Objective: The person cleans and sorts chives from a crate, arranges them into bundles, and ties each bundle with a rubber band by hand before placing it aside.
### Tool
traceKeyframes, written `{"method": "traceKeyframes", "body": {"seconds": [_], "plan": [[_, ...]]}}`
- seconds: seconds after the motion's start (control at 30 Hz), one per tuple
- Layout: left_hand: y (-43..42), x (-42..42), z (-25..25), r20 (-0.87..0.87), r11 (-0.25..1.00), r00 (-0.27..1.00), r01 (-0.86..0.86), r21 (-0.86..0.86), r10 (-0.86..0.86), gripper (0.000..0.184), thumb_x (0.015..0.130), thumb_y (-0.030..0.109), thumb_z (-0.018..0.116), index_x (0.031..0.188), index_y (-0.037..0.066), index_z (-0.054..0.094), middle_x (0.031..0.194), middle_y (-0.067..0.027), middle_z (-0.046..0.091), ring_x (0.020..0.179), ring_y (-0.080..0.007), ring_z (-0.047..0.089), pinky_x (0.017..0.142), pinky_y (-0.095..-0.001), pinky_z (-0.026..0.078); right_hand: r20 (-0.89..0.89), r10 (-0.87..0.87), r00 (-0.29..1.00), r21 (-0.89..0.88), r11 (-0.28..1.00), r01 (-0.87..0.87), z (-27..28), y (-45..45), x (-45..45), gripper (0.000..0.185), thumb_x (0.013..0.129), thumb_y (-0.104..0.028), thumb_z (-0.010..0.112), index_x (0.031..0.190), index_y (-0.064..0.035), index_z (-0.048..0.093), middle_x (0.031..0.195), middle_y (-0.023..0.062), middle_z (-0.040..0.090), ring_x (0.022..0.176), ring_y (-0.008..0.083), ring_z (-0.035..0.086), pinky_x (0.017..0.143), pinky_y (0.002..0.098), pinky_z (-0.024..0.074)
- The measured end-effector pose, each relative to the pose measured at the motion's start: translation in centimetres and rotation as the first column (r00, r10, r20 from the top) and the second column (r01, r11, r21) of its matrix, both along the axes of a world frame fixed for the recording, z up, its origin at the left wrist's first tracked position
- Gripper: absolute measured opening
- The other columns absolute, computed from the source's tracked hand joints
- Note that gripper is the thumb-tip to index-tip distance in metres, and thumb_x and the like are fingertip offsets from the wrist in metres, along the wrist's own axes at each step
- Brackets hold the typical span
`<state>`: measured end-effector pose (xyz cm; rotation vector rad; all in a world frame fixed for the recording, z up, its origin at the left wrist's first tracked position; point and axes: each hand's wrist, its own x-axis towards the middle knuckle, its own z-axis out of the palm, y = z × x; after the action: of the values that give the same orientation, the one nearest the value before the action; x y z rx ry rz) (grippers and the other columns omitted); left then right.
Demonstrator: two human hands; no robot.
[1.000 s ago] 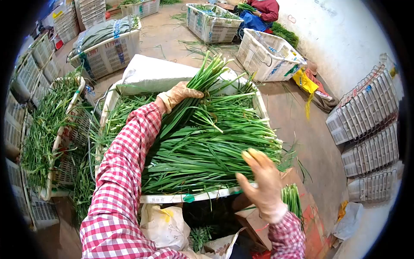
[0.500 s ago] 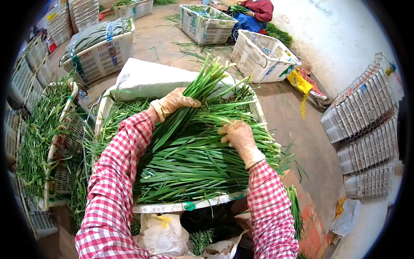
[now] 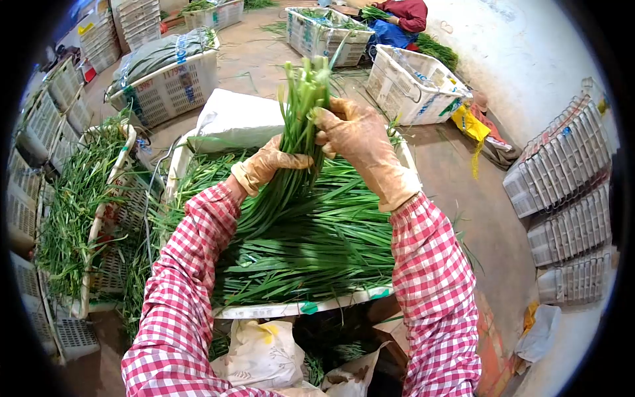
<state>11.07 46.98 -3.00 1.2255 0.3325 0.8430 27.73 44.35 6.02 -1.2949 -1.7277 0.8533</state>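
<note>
A thick bunch of garlic chives stands nearly upright over the crate, pale stem ends up and green leaves trailing down. My left hand, in a tan glove, is closed round its middle. Higher up, my gloved right hand grips the stems from the right side, with thumb and fingers bent against them. Beneath both hands, a white plastic crate is filled with more garlic chives laid in rows. A white block-like cover lies across the crate's far left part.
To the left, a crate of loose leaves stands close by. A covered crate and an open crate stand farther off. Stacked crates line the right wall. Another person sits at the back beside chives.
My right hand has risen from the chives in the crate to the bunch and now grips its upper stems. The bunch has turned more upright in my left hand.
</note>
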Motion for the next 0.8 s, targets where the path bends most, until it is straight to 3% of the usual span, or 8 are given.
{"method": "traceKeyframes", "body": {"seconds": [0.07, 0.23, 0.33, 0.37, 0.6, 0.67, 0.73, 0.8], "plan": [[-0.4, -0.4, -0.2, 0.009, 0.995, 0.998, -0.054, -0.081, 0.055, 0.051, 0.073, 0.017, 0.075, 0.117, 0.002, 0.056, 0.102, -0.0082, 0.065, 0.085, -0.0208, 0.064, 0.080, -0.0359, 0.052, 0.082, 0.023, 0.996, -0.049, 0.999, -0.019, 0.7, -0.8, -0.2, 0.049, 0.085, -0.030, 0.059, 0.129, -0.0077, 0.052, 0.101, 0.0169, 0.067, 0.083, 0.0241, 0.066, 0.070, 0.0371, 0.0504], [0.3, -2.9, 0.6, 0.041, 0.981, 0.985, -0.161, -0.111, 0.166, 0.044, 0.077, 0.025, 0.072, 0.111, 0.001, 0.057, 0.086, -0.0126, 0.066, 0.079, -0.0239, 0.066, 0.071, -0.0371, 0.056, -0.382, -0.193, 0.904, -0.003, 0.978, 0.208, -4.0, -3.6, 3.6, 0.053, 0.091, -0.032, 0.053, 0.131, 0.0029, 0.045, 0.120, 0.0194, 0.056, 0.090, 0.0214, 0.065, 0.068, 0.0257, 0.0525], [1.7, -6.2, 1.1, 0.240, 0.985, 0.956, -0.167, -0.035, 0.170, 0.045, 0.081, 0.031, 0.068, 0.112, 0.000, 0.056, 0.084, -0.0120, 0.067, 0.081, -0.0246, 0.066, 0.076, -0.0369, 0.055, 0.345, -0.301, 0.889, 0.307, 0.931, 0.197, -14.0, -5.0, 4.2, 0.063, 0.093, -0.046, 0.045, 0.140, -0.0047, 0.034, 0.138, 0.0195, 0.042, 0.129, 0.0333, 0.038, 0.108, 0.0476, 0.0259], [1.4, -7.7, 2.5, 0.251, 0.966, 0.933, -0.259, -0.022, 0.256, 0.050, 0.082, 0.035, 0.066, 0.114, -0.001, 0.055, 0.084, -0.0109, 0.066, 0.083, -0.0245, 0.065, 0.079, -0.0374, 0.052, 0.758, -0.249, 0.603, 0.195, 0.969, 0.154, -14.5, -7.1, 2.6, 0.061, 0.092, -0.048, 0.046, 0.141, -0.0138, 0.034, 0.143, 0.0129, 0.037, 0.131, 0.0366, 0.032, 0.108, 0.0564, 0.0206], [-2.4, -17.0, 15.9, 0.679, 0.921, 0.726, -0.329, 0.207, 0.106, 0.050, 0.088, 0.041, 0.058, 0.121, 0.003, 0.053, 0.088, -0.0078, 0.061, 0.087, -0.0224, 0.061, 0.087, -0.0411, 0.048, 0.834, -0.101, 0.542, 0.042, 0.992, 0.120, -15.9, -7.7, 2.6, 0.060, 0.090, -0.052, 0.045, 0.140, -0.0207, 0.037, 0.146, 0.0040, 0.035, 0.134, 0.0352, 0.028, 0.110, 0.0575, 0.0081], [-5.4, -17.8, 18.7, 0.676, 0.922, 0.716, -0.360, 0.146, 0.173, 0.049, 0.089, 0.038, 0.059, 0.119, 0.000, 0.053, 0.095, -0.0150, 0.065, 0.090, -0.0280, 0.063, 0.084, -0.0421, 0.051, 0.702, -0.233, 0.672, 0.113, 0.969, 0.218, -14.8, -8.4, 2.5, 0.057, 0.091, -0.047, 0.050, 0.137, -0.0142, 0.042, 0.141, 0.0077, 0.043, 0.129, 0.0315, 0.039, 0.110, 0.0511, 0.0200], [-8.3, -17.4, 19.9, 0.594, 0.862, 0.740, -0.486, 0.146, 0.316, 0.047, 0.089, 0.035, 0.060, 0.122, 0.003, 0.050, 0.095, -0.0151, 0.065, 0.085, -0.0221, 0.065, 0.072, -0.0343, 0.055, 0.086, -0.458, 0.885, 0.018, 0.888, 0.459, -13.2, -8.4, 3.0, 0.052, 0.091, -0.038, 0.056, 0.131, -0.0065, 0.048, 0.132, 0.0116, 0.051, 0.119, 0.0273, 0.050, 0.104, 0.0402, 0.0348], [-10.7, -16.0, 19.9, 0.493, 0.838, 0.798, -0.499, 0.221, 0.345, 0.046, 0.087, 0.036, 0.062, 0.121, 0.006, 0.051, 0.092, -0.0130, 0.066, 0.080, -0.0180, 0.065, 0.066, -0.0301, 0.056, -0.275, -0.352, 0.895, 0.256, 0.870, 0.421, -7.2, -12.0, 1.9, 0.046, 0.093, -0.031, 0.056, 0.127, 0.0001, 0.050, 0.126, 0.0155, 0.055, 0.114, 0.0248, 0.053, 0.098, 0.0343, 0.0412]]}}
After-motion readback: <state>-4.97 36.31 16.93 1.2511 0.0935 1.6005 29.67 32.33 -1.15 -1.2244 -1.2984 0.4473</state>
